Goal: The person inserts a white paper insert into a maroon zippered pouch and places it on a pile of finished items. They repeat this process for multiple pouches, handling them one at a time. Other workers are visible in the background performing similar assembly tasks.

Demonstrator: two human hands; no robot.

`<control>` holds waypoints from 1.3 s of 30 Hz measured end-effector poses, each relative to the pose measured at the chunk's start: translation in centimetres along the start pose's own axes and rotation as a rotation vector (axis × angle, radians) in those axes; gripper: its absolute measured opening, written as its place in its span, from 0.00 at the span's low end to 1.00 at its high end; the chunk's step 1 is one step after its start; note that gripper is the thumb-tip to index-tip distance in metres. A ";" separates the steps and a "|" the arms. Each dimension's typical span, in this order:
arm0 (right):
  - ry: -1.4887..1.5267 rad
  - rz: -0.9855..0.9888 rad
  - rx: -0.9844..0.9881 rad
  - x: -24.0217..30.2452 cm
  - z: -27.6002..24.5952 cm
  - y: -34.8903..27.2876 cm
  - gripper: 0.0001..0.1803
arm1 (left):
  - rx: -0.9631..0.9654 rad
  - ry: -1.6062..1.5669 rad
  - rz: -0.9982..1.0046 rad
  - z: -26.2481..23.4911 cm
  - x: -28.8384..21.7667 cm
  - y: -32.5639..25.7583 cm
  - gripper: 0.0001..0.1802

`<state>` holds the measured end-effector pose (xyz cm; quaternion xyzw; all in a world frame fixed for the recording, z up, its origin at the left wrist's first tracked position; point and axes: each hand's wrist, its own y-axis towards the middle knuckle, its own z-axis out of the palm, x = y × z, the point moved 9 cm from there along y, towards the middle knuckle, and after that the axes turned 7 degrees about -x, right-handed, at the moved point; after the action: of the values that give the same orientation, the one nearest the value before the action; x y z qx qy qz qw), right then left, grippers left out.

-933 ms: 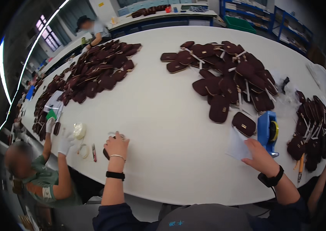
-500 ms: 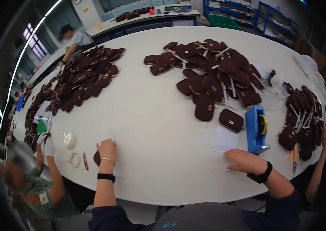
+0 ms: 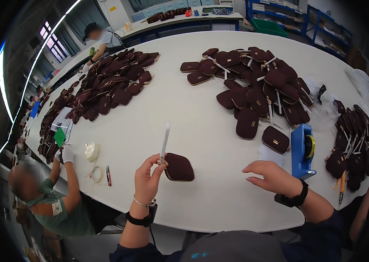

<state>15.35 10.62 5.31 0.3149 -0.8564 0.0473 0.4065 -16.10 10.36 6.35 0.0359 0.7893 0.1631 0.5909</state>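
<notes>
My left hand has its grip closed on a maroon pouch and its white strip, while my right hand hovers open-gripped over the white worktop.

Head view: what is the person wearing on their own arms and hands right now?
Both hands are bare, no gloves. The left hand has a thin silver bangle at the wrist and a black watch-like band below it. The right hand has a black wrist strap. Dark navy sleeves are pushed up both forearms.
</notes>
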 end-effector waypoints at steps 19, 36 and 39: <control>0.754 0.214 -0.221 5.1 -1.1 2.1 0.08 | 0.407 -0.360 0.128 13.2 -7.7 -4.7 0.19; 0.716 0.120 -0.358 5.6 -1.9 1.6 0.07 | 0.310 0.472 0.667 12.7 -12.9 -4.7 0.25; 0.548 0.055 -0.406 6.0 -3.8 2.2 0.07 | 0.264 0.521 0.825 6.6 -20.5 -7.0 0.31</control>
<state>13.83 10.63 12.61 0.1797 -0.7155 -0.0304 0.6744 -2.74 0.05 21.49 0.3775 0.8445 0.2854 0.2508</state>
